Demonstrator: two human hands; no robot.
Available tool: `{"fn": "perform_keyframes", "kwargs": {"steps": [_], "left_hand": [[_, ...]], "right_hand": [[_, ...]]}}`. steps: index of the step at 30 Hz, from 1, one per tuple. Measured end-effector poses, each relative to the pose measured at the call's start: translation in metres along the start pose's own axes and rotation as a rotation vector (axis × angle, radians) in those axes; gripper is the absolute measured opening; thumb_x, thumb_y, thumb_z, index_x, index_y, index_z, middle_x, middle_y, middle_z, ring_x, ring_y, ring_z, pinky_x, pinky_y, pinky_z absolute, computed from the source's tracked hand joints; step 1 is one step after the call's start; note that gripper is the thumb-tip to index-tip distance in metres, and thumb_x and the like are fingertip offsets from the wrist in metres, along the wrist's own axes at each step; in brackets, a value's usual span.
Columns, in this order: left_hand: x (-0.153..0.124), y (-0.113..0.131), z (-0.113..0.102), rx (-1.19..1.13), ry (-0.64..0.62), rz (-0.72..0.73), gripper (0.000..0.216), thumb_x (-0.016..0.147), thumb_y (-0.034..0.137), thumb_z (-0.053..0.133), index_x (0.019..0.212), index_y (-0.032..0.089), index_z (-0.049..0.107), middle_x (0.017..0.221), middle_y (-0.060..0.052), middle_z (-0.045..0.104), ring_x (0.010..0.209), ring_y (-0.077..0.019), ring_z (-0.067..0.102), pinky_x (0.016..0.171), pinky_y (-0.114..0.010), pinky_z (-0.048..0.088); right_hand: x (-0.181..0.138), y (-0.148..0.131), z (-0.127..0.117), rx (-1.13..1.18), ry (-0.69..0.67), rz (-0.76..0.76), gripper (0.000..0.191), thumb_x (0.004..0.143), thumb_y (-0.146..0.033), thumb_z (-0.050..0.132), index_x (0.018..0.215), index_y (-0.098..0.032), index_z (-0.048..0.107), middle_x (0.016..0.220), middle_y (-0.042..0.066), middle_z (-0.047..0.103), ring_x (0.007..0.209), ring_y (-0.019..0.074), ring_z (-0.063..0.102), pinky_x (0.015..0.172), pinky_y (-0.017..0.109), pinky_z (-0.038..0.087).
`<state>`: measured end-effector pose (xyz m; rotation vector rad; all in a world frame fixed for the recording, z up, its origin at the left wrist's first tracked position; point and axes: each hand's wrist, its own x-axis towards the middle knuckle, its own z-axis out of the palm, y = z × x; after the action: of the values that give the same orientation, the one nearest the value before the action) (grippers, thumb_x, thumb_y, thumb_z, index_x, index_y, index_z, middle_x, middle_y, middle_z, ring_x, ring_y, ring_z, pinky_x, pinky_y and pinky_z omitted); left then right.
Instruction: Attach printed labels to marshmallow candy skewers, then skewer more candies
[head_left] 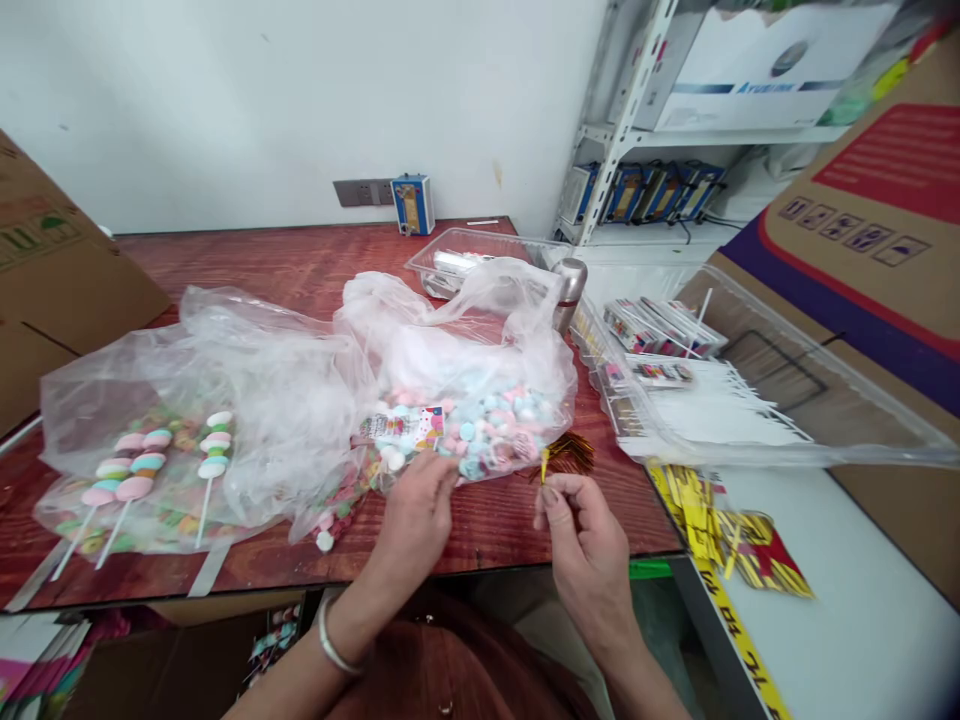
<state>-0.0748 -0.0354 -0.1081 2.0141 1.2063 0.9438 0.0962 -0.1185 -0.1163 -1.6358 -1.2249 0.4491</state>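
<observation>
My right hand [589, 530] is closed in a pinch on a gold twist tie [544, 464], which stands upright from the fingertips. Just behind it, a bunch of gold twist ties [574, 453] lies on the table. My left hand [420, 508] is closed, fingers curled together at the front of a clear bag of pink, blue and white candies [487, 420]. A small printed plastic packet [420, 425] lies right behind those fingers; whether they grip it is hidden. Candy skewers [215, 450] on white sticks rest on another clear bag [277, 400] at left.
A clear tray [765, 452] of white sticks and cards stands at right, beside a large carton [885, 240]. Behind the bags are a steel flask [570, 290] and another clear tray [517, 240]. Yellow-black packets [765, 550] lie lower right. A carton [60, 260] stands left.
</observation>
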Motion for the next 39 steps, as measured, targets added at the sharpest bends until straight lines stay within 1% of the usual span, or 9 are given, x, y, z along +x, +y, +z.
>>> {"fn": "perform_keyframes", "kwargs": {"steps": [4, 11, 15, 19, 26, 31, 33, 36, 39], "left_hand": [[0.000, 0.008, 0.018, 0.252, 0.020, 0.166, 0.029, 0.095, 0.012, 0.039, 0.089, 0.020, 0.066, 0.084, -0.006, 0.062, 0.076, -0.0200, 0.058, 0.069, -0.030, 0.043], [-0.009, 0.003, 0.027, 0.213, 0.074, 0.242, 0.029, 0.095, 0.018, 0.046, 0.120, 0.020, 0.062, 0.088, -0.009, 0.068, 0.077, -0.0221, 0.062, 0.071, -0.032, 0.046], [-0.011, 0.004, 0.026, 0.181, 0.047, 0.249, 0.027, 0.095, 0.019, 0.047, 0.113, 0.022, 0.067, 0.085, -0.008, 0.067, 0.077, -0.0218, 0.061, 0.071, -0.031, 0.046], [-0.007, 0.010, 0.026, -0.014, 0.068, 0.121, 0.023, 0.093, 0.018, 0.049, 0.101, 0.022, 0.071, 0.088, -0.009, 0.069, 0.083, -0.0218, 0.063, 0.076, -0.032, 0.047], [0.006, 0.018, 0.032, -0.816, 0.066, -0.417, 0.006, 0.078, 0.023, 0.066, 0.080, 0.017, 0.068, 0.071, 0.000, 0.063, 0.064, -0.0128, 0.052, 0.062, -0.025, 0.042], [0.007, 0.023, 0.037, -1.176, 0.041, -0.541, 0.027, 0.067, 0.033, 0.081, 0.081, 0.013, 0.067, 0.068, 0.002, 0.057, 0.054, -0.0066, 0.039, 0.054, -0.021, 0.032], [0.006, 0.024, 0.037, -1.230, -0.010, -0.549, 0.030, 0.068, 0.035, 0.081, 0.083, 0.013, 0.066, 0.063, 0.004, 0.052, 0.052, -0.0058, 0.036, 0.053, -0.021, 0.031], [0.004, 0.020, 0.035, -1.078, -0.081, -0.440, 0.024, 0.079, 0.035, 0.071, 0.089, 0.015, 0.064, 0.062, 0.004, 0.049, 0.052, -0.0075, 0.038, 0.053, -0.021, 0.033], [0.000, 0.011, 0.031, -0.524, -0.041, -0.116, 0.016, 0.089, 0.026, 0.056, 0.101, 0.018, 0.064, 0.083, -0.004, 0.063, 0.073, -0.0159, 0.056, 0.067, -0.028, 0.045]], "right_hand": [[-0.008, -0.027, 0.027, 0.326, -0.029, 0.125, 0.017, 0.099, -0.036, 0.050, 0.094, -0.022, 0.057, 0.072, -0.002, 0.059, 0.062, 0.0134, 0.057, 0.060, 0.025, 0.047], [0.003, -0.017, 0.045, 0.333, -0.044, 0.213, 0.020, 0.094, -0.041, 0.056, 0.092, -0.021, 0.057, 0.080, 0.003, 0.067, 0.072, 0.0181, 0.063, 0.066, 0.029, 0.049], [0.003, -0.014, 0.045, 0.329, -0.004, 0.244, 0.021, 0.091, -0.043, 0.059, 0.090, -0.022, 0.053, 0.073, 0.000, 0.065, 0.065, 0.0176, 0.061, 0.060, 0.028, 0.048], [0.002, -0.019, 0.045, 0.206, 0.060, 0.195, 0.020, 0.090, -0.041, 0.059, 0.090, -0.022, 0.055, 0.076, 0.002, 0.066, 0.068, 0.0190, 0.064, 0.063, 0.030, 0.050], [-0.002, -0.018, 0.053, 0.005, 0.170, -0.030, 0.017, 0.093, -0.037, 0.055, 0.096, -0.021, 0.060, 0.090, 0.008, 0.072, 0.081, 0.0220, 0.069, 0.070, 0.032, 0.052], [0.006, -0.019, 0.047, 0.160, 0.074, 0.137, 0.031, 0.094, -0.037, 0.054, 0.117, -0.017, 0.054, 0.094, 0.009, 0.073, 0.078, 0.0212, 0.070, 0.070, 0.033, 0.054], [0.010, -0.020, 0.042, 0.154, -0.005, 0.141, 0.026, 0.095, -0.036, 0.052, 0.112, -0.018, 0.058, 0.088, 0.007, 0.073, 0.073, 0.0199, 0.068, 0.067, 0.030, 0.051], [0.013, -0.017, 0.034, -0.043, -0.032, 0.004, 0.023, 0.097, -0.034, 0.046, 0.085, -0.021, 0.059, 0.073, 0.003, 0.069, 0.063, 0.0178, 0.063, 0.059, 0.027, 0.043], [0.012, -0.012, 0.030, -0.291, 0.002, -0.190, 0.028, 0.099, -0.032, 0.041, 0.077, -0.022, 0.054, 0.067, 0.002, 0.064, 0.058, 0.0173, 0.058, 0.055, 0.027, 0.036]]}}
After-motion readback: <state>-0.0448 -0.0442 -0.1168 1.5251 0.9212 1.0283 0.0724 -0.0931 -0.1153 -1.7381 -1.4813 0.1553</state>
